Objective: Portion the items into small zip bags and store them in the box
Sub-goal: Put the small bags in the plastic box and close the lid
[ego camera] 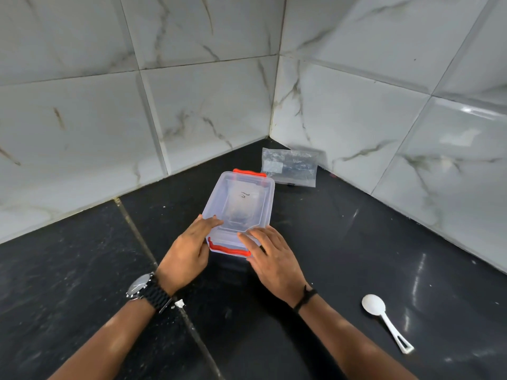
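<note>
A clear plastic box (241, 200) with its lid on and red clips at both short ends stands on the black counter (343, 256). My left hand (189, 250) lies against the box's near left corner, fingers straight on the lid edge. My right hand (270, 255) rests flat on the near right corner, fingers straight on the lid above the near red clip (229, 249). A pack of clear zip bags (290, 167) lies behind the box in the corner.
A white plastic spoon (384, 320) lies on the counter at the right front. Marble-look tiled walls (192, 111) close the counter at the back and right. A small white crumb (179, 303) sits by my left wrist.
</note>
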